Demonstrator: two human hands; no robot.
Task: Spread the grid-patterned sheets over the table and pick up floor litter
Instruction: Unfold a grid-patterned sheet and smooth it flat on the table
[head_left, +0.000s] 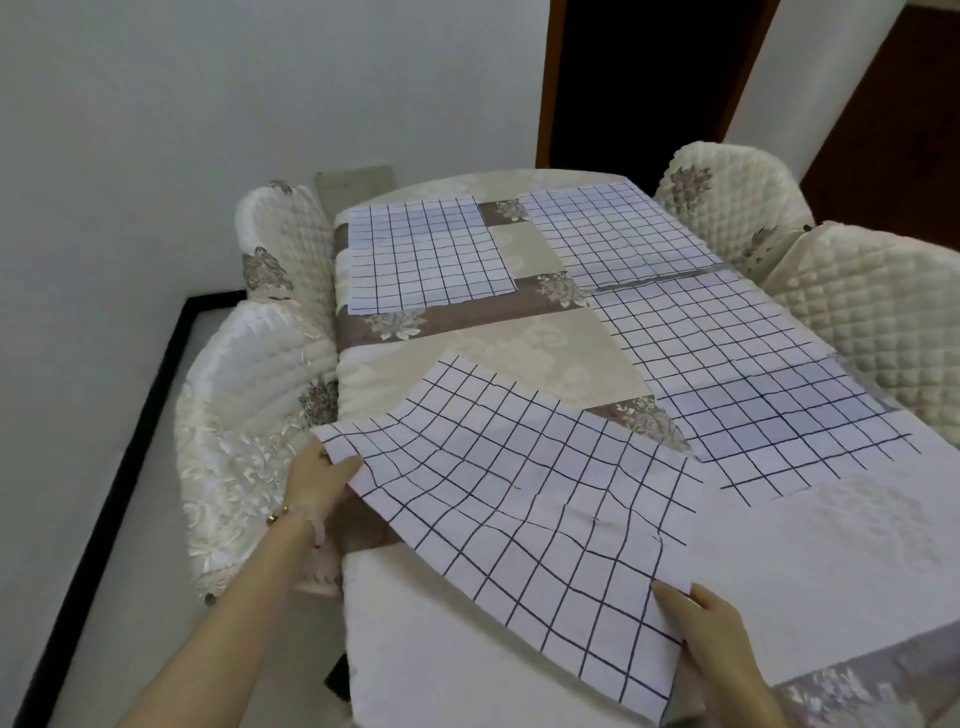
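My left hand (324, 475) and right hand (711, 629) pinch a fourth white, black-gridded fabric sheet (519, 499) over the counter's (545, 343) near-left corner; three more sheets (426, 254) lie spread, floor litter apparently still to collect.

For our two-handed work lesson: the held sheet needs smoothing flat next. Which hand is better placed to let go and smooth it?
Probably the right hand: its corner of the sheet sits low over the table, while the left hand holds its corner lifted beyond the table's edge.
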